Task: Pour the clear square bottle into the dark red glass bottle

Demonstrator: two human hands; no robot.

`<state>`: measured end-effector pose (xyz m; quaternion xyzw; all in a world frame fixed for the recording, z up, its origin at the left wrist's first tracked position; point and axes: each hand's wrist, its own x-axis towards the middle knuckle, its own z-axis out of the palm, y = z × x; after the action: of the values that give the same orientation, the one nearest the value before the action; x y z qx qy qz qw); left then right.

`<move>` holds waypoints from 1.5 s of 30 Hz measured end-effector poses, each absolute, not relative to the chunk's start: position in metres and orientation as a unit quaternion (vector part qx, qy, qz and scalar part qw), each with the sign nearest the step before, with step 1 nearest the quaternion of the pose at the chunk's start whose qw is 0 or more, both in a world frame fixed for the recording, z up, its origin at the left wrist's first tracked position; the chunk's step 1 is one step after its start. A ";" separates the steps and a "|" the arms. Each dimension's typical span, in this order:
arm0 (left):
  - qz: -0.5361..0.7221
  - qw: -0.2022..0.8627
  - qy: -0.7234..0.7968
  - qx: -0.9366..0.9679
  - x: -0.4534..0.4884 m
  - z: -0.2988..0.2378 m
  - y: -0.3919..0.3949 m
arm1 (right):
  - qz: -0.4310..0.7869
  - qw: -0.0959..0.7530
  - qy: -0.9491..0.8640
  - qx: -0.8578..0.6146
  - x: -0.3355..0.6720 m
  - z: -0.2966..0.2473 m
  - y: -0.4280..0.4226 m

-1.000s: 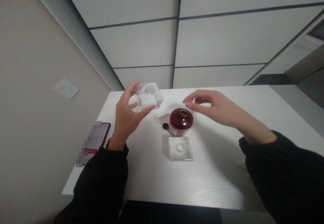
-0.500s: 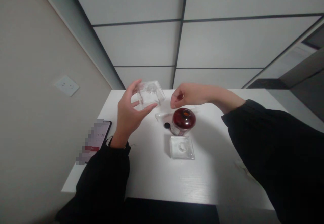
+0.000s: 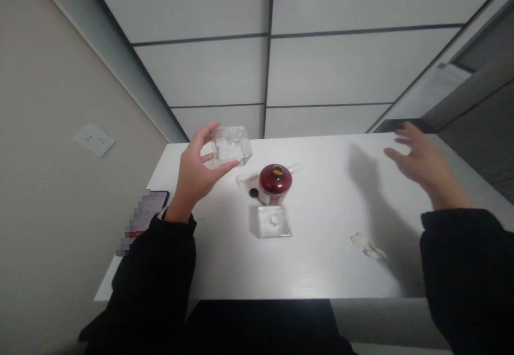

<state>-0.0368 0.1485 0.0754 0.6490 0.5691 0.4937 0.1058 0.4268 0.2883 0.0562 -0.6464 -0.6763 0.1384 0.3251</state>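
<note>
My left hand (image 3: 196,165) grips a clear square bottle (image 3: 232,146) above the table, thumb on its near side and fingers behind it. Over the table's right end, my right hand (image 3: 420,159) is raised with fingers spread and nothing in it. Between the hands stands a dark red round bottle (image 3: 275,181), its mouth uncovered. A small black cap (image 3: 254,193) lies at its left. Just in front of it sits a second clear square container (image 3: 274,221) with a round mark in its middle. Behind the red bottle lies a clear long object (image 3: 296,168), partly hidden.
A crumpled white tissue (image 3: 369,248) lies on the right part of the white table (image 3: 313,269). A phone (image 3: 149,210) rests at the left edge, beside the wall with a socket (image 3: 95,140). Panelled doors (image 3: 201,76) rise behind the table.
My right hand has moved from the red bottle out to the right, its closed fingers now spread. The left hand keeps holding the clear bottle. The view has shifted right, and the tissue shows fully.
</note>
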 end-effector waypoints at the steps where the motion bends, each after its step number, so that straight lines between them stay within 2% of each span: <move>1: 0.482 0.108 0.568 0.658 -0.037 0.079 0.150 | 0.154 0.333 -0.693 -0.620 0.411 0.052 0.280; 4: 0.445 0.113 0.561 0.689 -0.039 0.089 0.157 | 0.175 0.369 -0.746 -0.526 0.347 0.043 0.256; 6: 0.421 0.118 0.557 0.706 -0.039 0.096 0.163 | 0.196 0.457 -0.754 -0.429 0.306 0.041 0.242; 9: 0.384 0.141 0.553 0.726 -0.039 0.104 0.172 | 0.237 0.489 -0.758 -0.361 0.272 0.038 0.229; 17: 0.350 0.177 0.537 0.747 -0.039 0.109 0.177 | 0.229 0.475 -0.758 -0.384 0.281 0.024 0.225; 25: 0.342 0.204 0.536 0.745 -0.040 0.110 0.177 | 0.291 0.460 -0.742 -0.390 0.272 0.019 0.218; 32: 0.319 0.225 0.519 0.761 -0.034 0.123 0.188 | 0.318 0.471 -0.770 -0.289 0.269 0.000 0.220; 39: 0.298 0.177 0.515 0.784 -0.030 0.121 0.191 | 0.333 0.400 -0.814 -0.257 0.262 -0.010 0.216; 45: 0.281 0.181 0.510 0.793 -0.023 0.124 0.190 | 0.344 0.364 -0.820 -0.277 0.261 -0.006 0.210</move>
<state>-0.0229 0.1899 0.1236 0.7925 0.5101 0.2812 0.1809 0.2605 0.2097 -0.0064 -0.2766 -0.8202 0.3442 0.3638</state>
